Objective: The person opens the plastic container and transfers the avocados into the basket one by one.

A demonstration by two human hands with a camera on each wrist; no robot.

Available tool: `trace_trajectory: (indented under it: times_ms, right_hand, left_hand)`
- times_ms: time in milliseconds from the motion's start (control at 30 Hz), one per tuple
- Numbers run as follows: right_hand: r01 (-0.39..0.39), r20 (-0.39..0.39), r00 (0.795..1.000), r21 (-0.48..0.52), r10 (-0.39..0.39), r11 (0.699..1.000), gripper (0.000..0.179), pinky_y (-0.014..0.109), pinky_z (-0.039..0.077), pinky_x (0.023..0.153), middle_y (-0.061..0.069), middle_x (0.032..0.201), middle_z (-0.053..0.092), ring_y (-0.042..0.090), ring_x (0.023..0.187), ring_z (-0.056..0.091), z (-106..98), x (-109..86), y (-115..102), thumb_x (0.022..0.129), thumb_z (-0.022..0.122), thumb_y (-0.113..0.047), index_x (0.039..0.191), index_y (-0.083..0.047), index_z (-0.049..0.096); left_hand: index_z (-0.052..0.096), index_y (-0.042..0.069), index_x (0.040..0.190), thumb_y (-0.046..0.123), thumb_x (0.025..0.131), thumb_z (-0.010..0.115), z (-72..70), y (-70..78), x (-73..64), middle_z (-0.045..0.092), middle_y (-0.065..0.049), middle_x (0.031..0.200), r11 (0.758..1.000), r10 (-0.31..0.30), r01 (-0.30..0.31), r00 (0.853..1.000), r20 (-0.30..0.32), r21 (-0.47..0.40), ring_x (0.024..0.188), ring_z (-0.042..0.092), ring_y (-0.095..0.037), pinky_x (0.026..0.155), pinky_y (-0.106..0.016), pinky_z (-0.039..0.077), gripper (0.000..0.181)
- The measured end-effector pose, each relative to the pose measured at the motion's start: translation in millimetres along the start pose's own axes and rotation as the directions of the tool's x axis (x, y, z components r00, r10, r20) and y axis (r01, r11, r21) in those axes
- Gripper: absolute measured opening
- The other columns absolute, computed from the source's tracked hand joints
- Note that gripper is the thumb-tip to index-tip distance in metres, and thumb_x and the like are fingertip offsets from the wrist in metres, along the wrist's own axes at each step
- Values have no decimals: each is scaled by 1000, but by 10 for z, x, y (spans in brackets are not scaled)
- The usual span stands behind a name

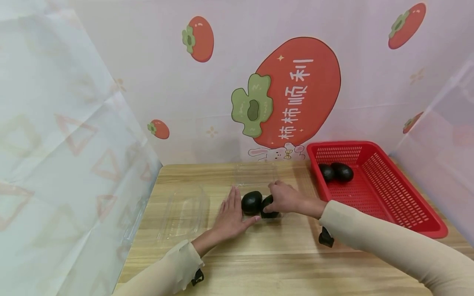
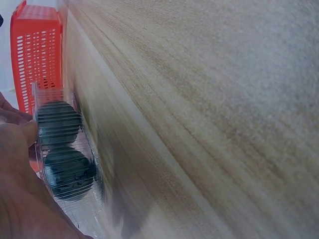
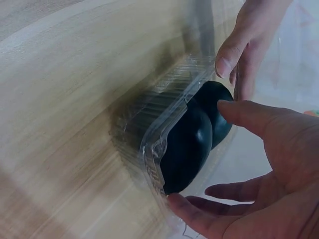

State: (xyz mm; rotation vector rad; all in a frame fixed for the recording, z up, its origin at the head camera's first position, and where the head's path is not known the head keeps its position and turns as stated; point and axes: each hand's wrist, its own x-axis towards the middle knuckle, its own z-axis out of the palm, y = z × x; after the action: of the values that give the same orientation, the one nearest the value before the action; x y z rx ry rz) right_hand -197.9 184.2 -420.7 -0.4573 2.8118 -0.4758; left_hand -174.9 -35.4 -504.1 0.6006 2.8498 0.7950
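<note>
Two dark, glossy avocados sit side by side in a clear plastic container (image 3: 149, 142) on the table. My left hand (image 1: 230, 218) rests along the container's left end, fingers straight and thumb stretched along the front edge, beside the left avocado (image 1: 252, 202). My right hand (image 1: 286, 199) reaches in from the right and holds the right avocado (image 3: 187, 149) between thumb and fingertips. In the left wrist view, both avocados (image 2: 59, 122) show through the ribbed container wall. Behind them, the clear lid (image 1: 255, 174) stands open, faint against the wood.
A red slotted basket (image 1: 374, 193) stands at the right, with two more dark avocados (image 1: 342, 172) in its far left corner. Another clear plastic container (image 1: 183, 211) lies on the left of the wooden table (image 1: 266, 267). Printed cloth walls (image 1: 207, 94) enclose the back and sides.
</note>
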Motion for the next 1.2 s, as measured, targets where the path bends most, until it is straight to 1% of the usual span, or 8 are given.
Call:
trace_trajectory:
  times_ms: [133, 200, 367, 500, 633, 900, 967, 1200]
  right_hand:
    - [0, 12, 1000, -7, 0, 1000, 69, 38, 61, 75, 24, 115, 64, 25, 81, 63, 34, 8, -24, 79, 94, -30, 124, 12, 64]
    - [2, 15, 1000, -16, -2, 1000, 62, 37, 59, 73, 21, 109, 63, 25, 79, 61, 52, 14, -34, 78, 95, -29, 117, 10, 66]
    - [23, 18, 1000, -43, -22, 999, 48, 37, 54, 69, 16, 98, 61, 24, 77, 58, 108, 28, -43, 76, 96, -26, 99, 4, 68]
    - [35, 17, 999, -65, -34, 997, 43, 37, 53, 68, 11, 89, 59, 22, 76, 56, 141, 46, -36, 75, 97, -26, 89, -1, 66]
    - [53, 13, 999, -79, -52, 996, 45, 38, 53, 68, 8, 84, 59, 21, 76, 56, 155, 63, -22, 73, 98, -28, 88, -1, 65]
    - [80, 3, 997, -78, -81, 994, 46, 39, 54, 69, 8, 83, 61, 22, 77, 57, 172, 116, -19, 71, 99, -29, 87, -1, 66]
    - [69, 11, 998, -63, -69, 996, 46, 38, 53, 69, 7, 83, 61, 22, 77, 57, 184, 130, -17, 71, 98, -29, 88, -1, 66]
    - [30, 40, 999, -28, -28, 999, 42, 32, 48, 63, 5, 78, 58, 19, 73, 54, 262, 194, -6, 73, 94, -28, 86, -2, 63]
  left_hand:
    - [3, -4, 168, 67, 97, 63, -33, 15, -7, -2, -24, 176, 1000, -8, 8, 1000, 15, -6, 163, 7, -38, 129, -61, 15, 117]
    - [4, -4, 168, 67, 97, 63, -50, 25, -12, -1, -24, 176, 1000, -10, 10, 1000, 17, -6, 163, 8, -38, 129, -60, 15, 116]
    - [5, -3, 168, 69, 97, 61, -54, 47, -18, 0, -23, 176, 1000, -16, 16, 1000, 18, 6, 163, 7, -37, 129, -59, 15, 116]
    - [5, -4, 168, 69, 98, 61, -44, 44, -12, 1, -24, 176, 1000, -15, 15, 1000, 17, 13, 163, 8, -38, 129, -60, 15, 116]
    - [4, -4, 168, 66, 98, 63, -40, 30, -7, 1, -25, 176, 1000, -10, 10, 1000, 13, -3, 163, 8, -39, 129, -61, 15, 115]
    - [3, -5, 168, 68, 98, 61, -16, -6, 4, 0, -25, 176, 1000, 0, 0, 1000, 2, -14, 163, 7, -37, 129, -61, 14, 116]
    - [5, -6, 167, 67, 98, 62, -19, -1, 4, 1, -26, 176, 1000, 4, -4, 1000, -2, -18, 163, 9, -39, 128, -62, 14, 116]
    - [4, -5, 168, 65, 99, 63, -48, 25, -8, 0, -25, 176, 1000, -8, 8, 1000, 20, -23, 163, 10, -40, 129, -61, 14, 114]
